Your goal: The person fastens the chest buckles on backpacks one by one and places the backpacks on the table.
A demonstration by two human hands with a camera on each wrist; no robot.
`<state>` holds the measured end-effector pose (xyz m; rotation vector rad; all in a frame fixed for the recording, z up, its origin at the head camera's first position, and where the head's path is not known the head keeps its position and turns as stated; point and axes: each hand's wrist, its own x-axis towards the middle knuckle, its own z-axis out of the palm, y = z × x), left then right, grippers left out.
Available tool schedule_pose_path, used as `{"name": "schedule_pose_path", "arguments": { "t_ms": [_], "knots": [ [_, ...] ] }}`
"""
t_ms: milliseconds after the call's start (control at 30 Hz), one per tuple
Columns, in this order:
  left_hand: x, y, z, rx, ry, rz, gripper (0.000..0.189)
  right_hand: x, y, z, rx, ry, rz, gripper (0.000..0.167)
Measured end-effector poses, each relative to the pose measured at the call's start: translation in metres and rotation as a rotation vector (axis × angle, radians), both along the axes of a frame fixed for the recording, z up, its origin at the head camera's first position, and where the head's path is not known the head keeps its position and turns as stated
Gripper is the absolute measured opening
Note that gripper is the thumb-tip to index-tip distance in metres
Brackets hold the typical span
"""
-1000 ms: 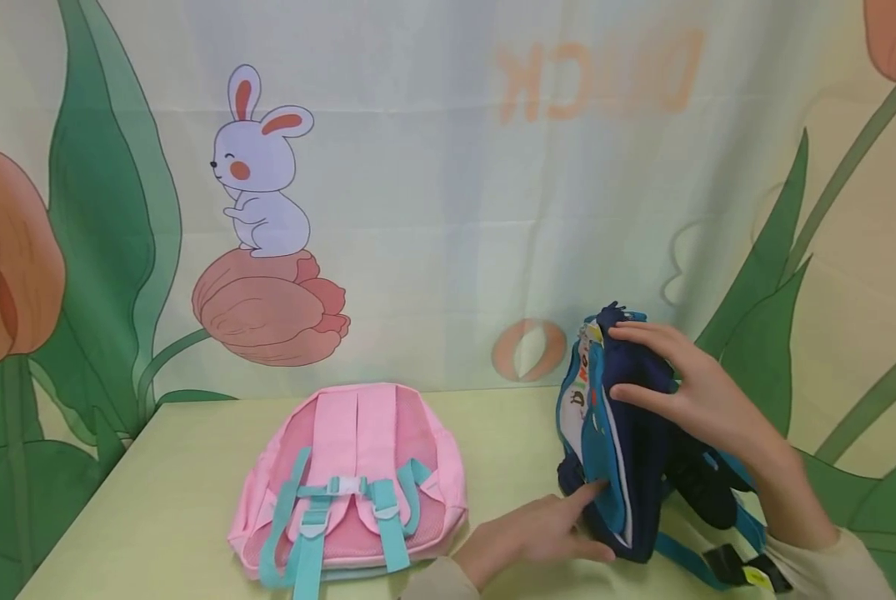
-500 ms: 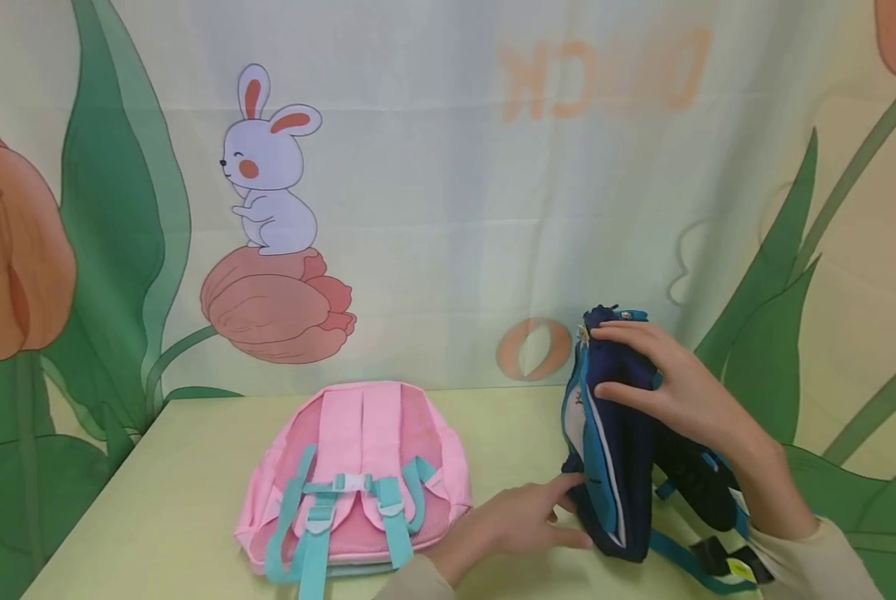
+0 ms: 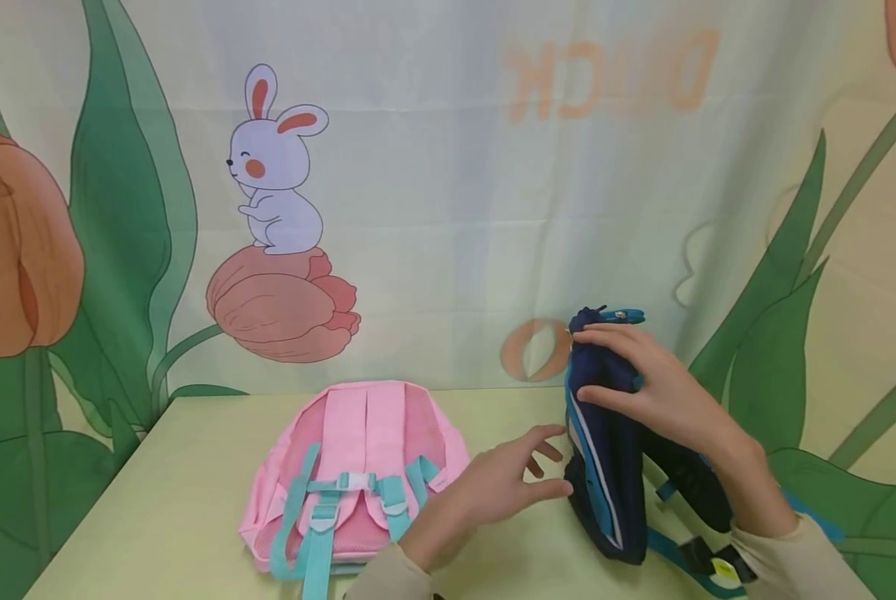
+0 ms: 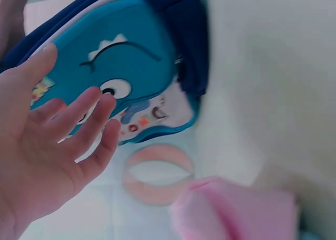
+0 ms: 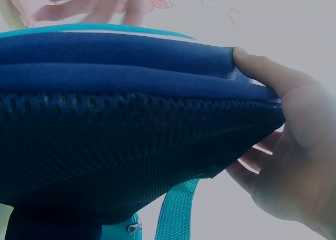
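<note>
A navy and blue child's backpack (image 3: pixel 605 475) stands upright on the table, its narrow side facing me in the head view. Near its top, my right hand (image 3: pixel 665 387) grips it; in the right wrist view the thumb (image 5: pixel 262 66) presses one side while the other fingers lie partly hidden beyond the mesh back. My left hand (image 3: pixel 496 479) is just left of the bag, fingers loosely bent and holding nothing. The left wrist view shows that hand before the bag's cartoon front panel (image 4: pixel 126 56), which has an eye and white spikes.
A pink backpack (image 3: pixel 365 425) with teal straps (image 3: pixel 312 533) sits on the pale yellow table (image 3: pixel 155 500) to the left, partly behind my left forearm. Blue straps with black buckles (image 3: pixel 718 558) trail from the navy bag. A printed curtain (image 3: pixel 448 183) hangs behind.
The blue backpack has turned, so its printed front now faces away to the left in the head view. My left hand has come off its lower front and risen. My right hand keeps its hold.
</note>
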<state>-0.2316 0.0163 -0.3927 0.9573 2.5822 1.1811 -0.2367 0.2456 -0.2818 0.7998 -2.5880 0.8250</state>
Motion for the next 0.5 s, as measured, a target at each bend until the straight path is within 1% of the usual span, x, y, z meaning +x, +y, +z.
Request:
{"name": "schedule_pose_path", "arguments": {
  "t_ms": [100,233,367,500],
  "knots": [
    [-0.001,-0.008,0.011,0.078,0.023,0.025,0.066,0.0,-0.003,-0.001,-0.004,0.003,0.001,0.062],
    [-0.003,-0.017,0.024,0.157,0.049,0.062,0.065,0.0,-0.007,-0.002,-0.008,0.006,-0.002,0.062],
    [-0.004,-0.026,0.035,0.231,0.06,0.084,0.062,-0.001,-0.011,-0.003,-0.008,0.016,0.013,0.061],
    [-0.004,-0.032,0.043,0.278,0.061,0.096,0.061,-0.002,-0.017,-0.005,-0.008,0.028,0.014,0.06]
  ]
}}
